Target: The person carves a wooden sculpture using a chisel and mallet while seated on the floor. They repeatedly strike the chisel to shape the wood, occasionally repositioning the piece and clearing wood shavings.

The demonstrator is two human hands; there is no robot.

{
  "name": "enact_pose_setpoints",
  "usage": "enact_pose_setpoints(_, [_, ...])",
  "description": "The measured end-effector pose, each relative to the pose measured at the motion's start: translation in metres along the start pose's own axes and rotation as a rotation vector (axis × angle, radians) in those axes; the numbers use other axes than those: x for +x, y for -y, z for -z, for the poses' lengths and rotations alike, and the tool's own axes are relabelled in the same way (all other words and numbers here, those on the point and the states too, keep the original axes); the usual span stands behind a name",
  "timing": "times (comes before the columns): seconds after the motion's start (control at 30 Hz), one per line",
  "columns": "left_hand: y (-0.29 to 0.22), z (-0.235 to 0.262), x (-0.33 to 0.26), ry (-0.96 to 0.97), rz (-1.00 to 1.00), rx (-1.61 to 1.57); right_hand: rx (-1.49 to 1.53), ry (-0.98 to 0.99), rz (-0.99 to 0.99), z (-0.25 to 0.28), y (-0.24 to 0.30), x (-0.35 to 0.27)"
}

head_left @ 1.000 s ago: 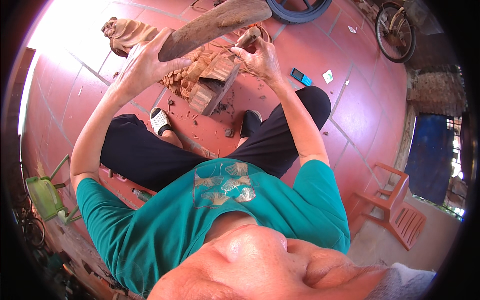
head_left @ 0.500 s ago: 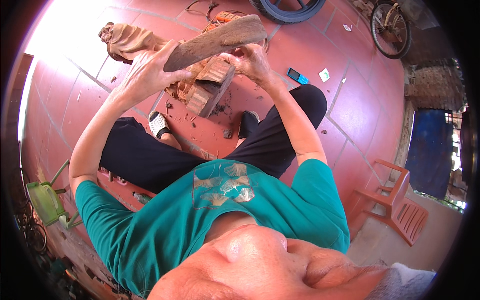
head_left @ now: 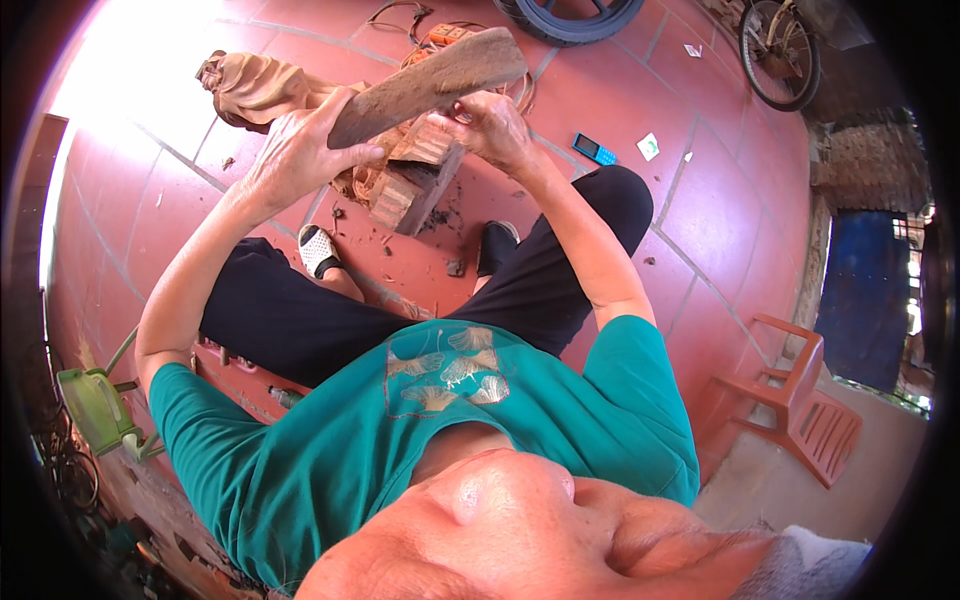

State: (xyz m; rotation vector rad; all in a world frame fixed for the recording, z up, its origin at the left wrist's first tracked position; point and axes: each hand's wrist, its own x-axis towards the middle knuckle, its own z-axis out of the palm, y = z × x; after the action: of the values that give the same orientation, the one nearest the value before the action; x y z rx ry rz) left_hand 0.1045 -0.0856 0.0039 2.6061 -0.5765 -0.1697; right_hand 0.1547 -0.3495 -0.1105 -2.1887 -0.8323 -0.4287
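Wood job, carving under way. Left hand [head_left: 295, 160] clenched on a flat wooden mallet [head_left: 430, 85] raised over the reddish carved block [head_left: 410, 180] on the tiled floor [head_left: 700, 190]. Right hand [head_left: 490, 125] closed, probably on a chisel, tool itself hidden. Block partly shaped, chips around it; the cut face sits behind mallet and hands, so remaining work unclear.

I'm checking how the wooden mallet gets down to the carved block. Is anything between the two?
Yes. The right hand sits on the carved wooden block right under the flat wooden mallet, which the left hand holds raised. Whether it holds a tool cannot be seen.
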Motion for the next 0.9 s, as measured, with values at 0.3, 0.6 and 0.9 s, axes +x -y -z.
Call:
enact_pose_setpoints(0.3, [-0.022, 0.01, -0.001, 0.015, 0.098, -0.016, -0.011, 0.036, -0.024, -0.003, -0.005, -0.001])
enact_pose_setpoints(0.6, [0.031, -0.003, 0.004, -0.307, -0.149, -0.111, 0.162, -0.04, -0.204, 0.007, -0.024, 0.006])
enact_pose_setpoints(0.9, [-0.001, 0.004, 0.0, -0.342, -0.184, -0.229, 0.172, -0.002, -0.192, -0.006, -0.019, 0.001])
